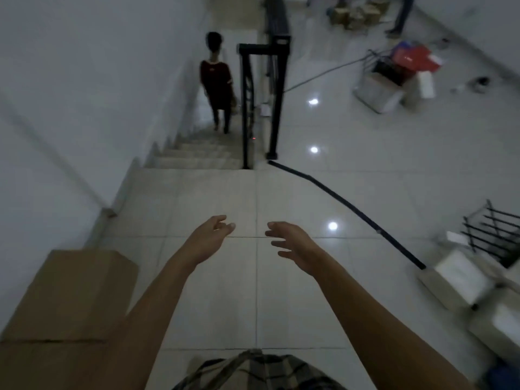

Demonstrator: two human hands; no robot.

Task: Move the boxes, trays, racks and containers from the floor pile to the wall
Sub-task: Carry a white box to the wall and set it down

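Both my arms reach out over the tiled floor with nothing in them. My left hand (209,239) and my right hand (292,244) hang in the air with loosely curled fingers, a short gap between them. A large brown cardboard box (70,299) stands against the left wall, just left of my left forearm. At the right edge lie white boxes (461,273) with a black wire rack (495,235) behind them. Farther off at the upper right is a pile with a white box (380,90), a dark container and red items (413,56).
A staircase (197,153) goes down straight ahead; a person in a dark shirt (216,83) walks on it. A black railing (270,97) borders the stairwell. A black strip (349,209) lies across the floor. Brown boxes (357,12) and another person's legs (399,15) are at the far top.
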